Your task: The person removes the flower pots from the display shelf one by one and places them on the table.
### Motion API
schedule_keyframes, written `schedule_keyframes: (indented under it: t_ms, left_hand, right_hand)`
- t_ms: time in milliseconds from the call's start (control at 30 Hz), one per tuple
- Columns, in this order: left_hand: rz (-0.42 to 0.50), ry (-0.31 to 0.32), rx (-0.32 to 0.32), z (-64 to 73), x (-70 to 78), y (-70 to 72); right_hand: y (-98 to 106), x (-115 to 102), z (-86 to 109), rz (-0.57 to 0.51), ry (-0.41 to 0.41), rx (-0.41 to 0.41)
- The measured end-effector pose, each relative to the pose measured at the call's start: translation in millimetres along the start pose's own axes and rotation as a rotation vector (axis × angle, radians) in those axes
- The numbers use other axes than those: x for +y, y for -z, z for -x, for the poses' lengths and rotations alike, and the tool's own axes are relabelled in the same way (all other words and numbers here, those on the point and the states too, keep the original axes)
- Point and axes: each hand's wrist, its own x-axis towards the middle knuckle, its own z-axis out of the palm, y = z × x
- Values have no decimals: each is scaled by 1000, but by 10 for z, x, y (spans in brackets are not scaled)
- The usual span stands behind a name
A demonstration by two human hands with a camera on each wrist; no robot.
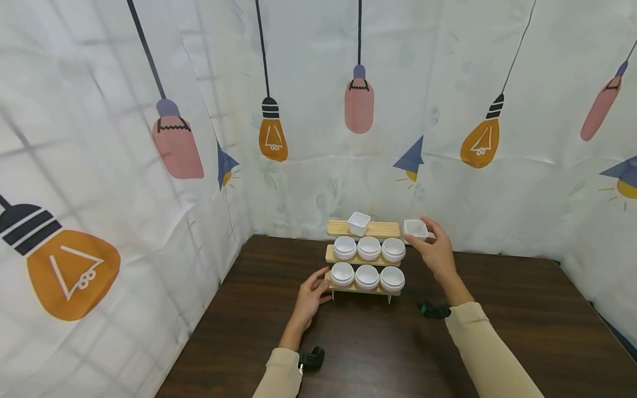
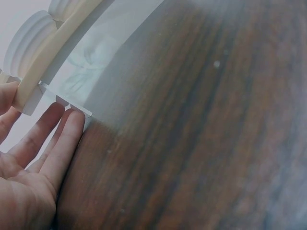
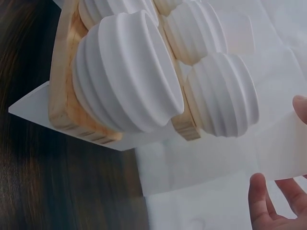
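A three-tier stand with pale wooden boards carries ribbed white round bowls on its lower two tiers. One square white bowl sits on the left part of the top tier. My right hand pinches another square white bowl just off the top tier's right end; in the right wrist view this bowl is partly cut off. My left hand grips the left end of the lowest tier. In the left wrist view, fingers lie under the board, by a clear leg.
The stand is on a dark wooden table, near its back edge. Behind and to the left hangs a pale curtain printed with lamps. Each wrist wears a dark strap.
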Motion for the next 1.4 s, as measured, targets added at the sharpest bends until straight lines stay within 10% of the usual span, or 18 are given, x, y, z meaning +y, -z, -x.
schedule_keyframes:
  t_ms: [1400]
  left_hand:
    - [21,-2,-2,-8,-25,15]
  right_hand:
    - [95,338,36,65,-52,-22]
